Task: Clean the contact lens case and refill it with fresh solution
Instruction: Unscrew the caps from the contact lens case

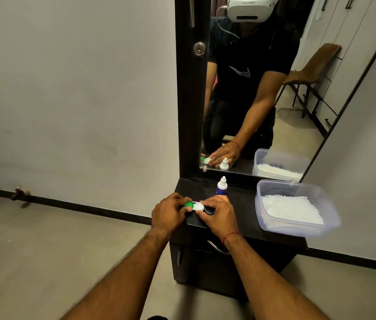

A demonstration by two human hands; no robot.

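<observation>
Dim, even indoor light; soft shadows; wide-angle bending at edges.

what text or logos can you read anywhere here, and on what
No words or numbers can be read.
Solution bottle: blue label, print too small and blurred.
Shirt in the mirror: a pale swoosh mark, no letters.
Lens case, plastic tub: no print visible.

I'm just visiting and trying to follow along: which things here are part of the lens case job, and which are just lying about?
Part of the job:
- contact lens case, green and white caps, held by left hand and right hand
- solution bottle, upright behind the hands
- clear plastic tub with white tissue-like material, probably for wiping

Just there:
- mirror
- small black round object beside the case
- brown chair, seen in the mirror
</observation>
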